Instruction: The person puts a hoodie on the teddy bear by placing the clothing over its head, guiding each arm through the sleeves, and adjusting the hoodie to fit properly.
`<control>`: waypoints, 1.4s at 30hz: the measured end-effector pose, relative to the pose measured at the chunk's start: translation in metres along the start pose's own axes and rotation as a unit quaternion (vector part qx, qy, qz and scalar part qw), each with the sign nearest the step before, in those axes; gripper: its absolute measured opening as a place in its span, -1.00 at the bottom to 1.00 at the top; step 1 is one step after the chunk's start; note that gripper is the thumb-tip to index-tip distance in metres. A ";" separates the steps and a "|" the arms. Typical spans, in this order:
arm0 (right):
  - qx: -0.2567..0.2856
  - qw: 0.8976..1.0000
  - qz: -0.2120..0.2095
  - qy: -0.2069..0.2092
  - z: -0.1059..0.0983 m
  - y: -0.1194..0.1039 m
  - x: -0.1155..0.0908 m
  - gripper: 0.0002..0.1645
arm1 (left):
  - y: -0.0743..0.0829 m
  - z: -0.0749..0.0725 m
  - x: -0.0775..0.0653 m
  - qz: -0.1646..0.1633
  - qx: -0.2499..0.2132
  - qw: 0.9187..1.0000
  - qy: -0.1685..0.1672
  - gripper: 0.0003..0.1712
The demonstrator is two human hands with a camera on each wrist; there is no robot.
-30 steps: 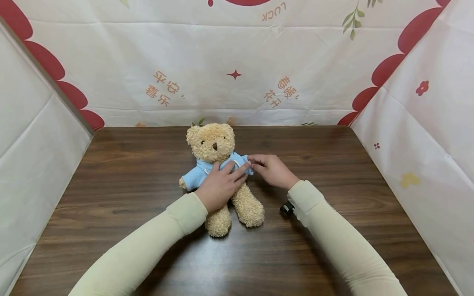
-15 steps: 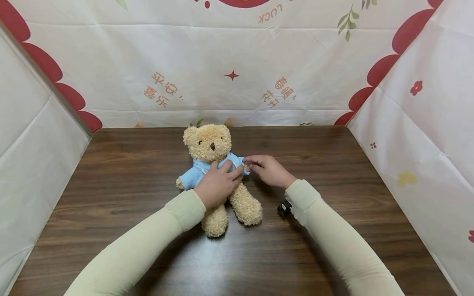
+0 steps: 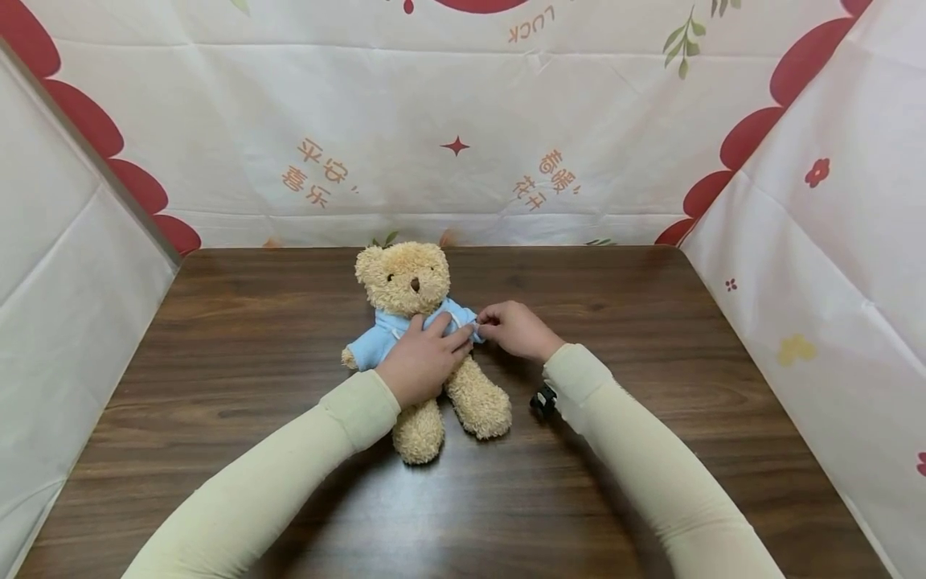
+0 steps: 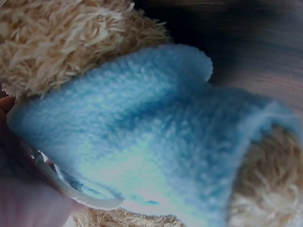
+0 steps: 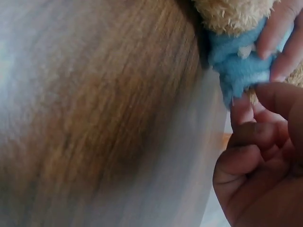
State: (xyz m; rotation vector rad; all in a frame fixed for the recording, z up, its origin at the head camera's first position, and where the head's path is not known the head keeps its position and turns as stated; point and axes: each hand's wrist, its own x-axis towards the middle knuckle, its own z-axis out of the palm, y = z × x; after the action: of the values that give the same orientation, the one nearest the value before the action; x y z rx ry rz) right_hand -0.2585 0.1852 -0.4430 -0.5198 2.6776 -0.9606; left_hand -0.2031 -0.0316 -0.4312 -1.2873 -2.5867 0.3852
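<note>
A plush teddy bear [image 3: 405, 277] with curly tan fur lies face up on the wooden table, wearing a light blue hoodie [image 3: 372, 347] with white drawstrings. My left hand [image 3: 423, 362] rests across the bear's chest and belly, fingers spread over the fleece. At the sleeve on the right of the head view, my right hand [image 3: 521, 330] pinches the cuff between thumb and fingertips. The right wrist view shows that blue sleeve [image 5: 241, 71] at the fingertips, with a little tan fur at its opening. A furry paw pokes out of the other sleeve [image 4: 199, 127] in the left wrist view.
The dark wood-grain table [image 3: 239, 322] is bordered by white printed cloth [image 3: 405, 96] at the back and both sides. A small black device [image 3: 542, 400] sits under the right wrist by the cream sleeve [image 3: 600, 402].
My right hand has shifted slightly left and its fingers have closed tighter at the sleeve cuff. The left hand stays on the bear's chest. The bear sits slightly further left in view.
</note>
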 end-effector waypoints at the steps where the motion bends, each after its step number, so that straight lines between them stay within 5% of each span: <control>1: 0.004 1.000 0.001 -0.003 0.001 0.001 0.000 -0.81 | 0.000 0.000 -0.001 -0.001 -0.001 1.000 0.002 -0.36; 18: -0.013 0.995 -0.021 0.096 0.003 0.010 0.002 -0.75 | 0.001 -0.006 -0.003 0.006 -0.006 1.000 -0.026 -0.41; 30: -0.020 0.991 -0.023 0.132 -0.014 0.012 0.003 -0.78 | 0.000 -0.002 -0.006 0.021 -0.011 1.000 0.019 -0.64; 42: 0.062 0.998 0.027 0.011 -0.011 0.014 -0.008 -0.81 | 0.001 -0.002 -0.006 0.013 -0.023 1.000 -0.003 -0.35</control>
State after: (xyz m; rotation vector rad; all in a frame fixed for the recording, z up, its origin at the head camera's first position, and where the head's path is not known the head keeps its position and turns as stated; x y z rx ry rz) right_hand -0.2586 0.2050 -0.4433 -0.4098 2.6153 -1.1147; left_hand -0.1982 -0.0357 -0.4306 -1.3376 -2.6011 0.3357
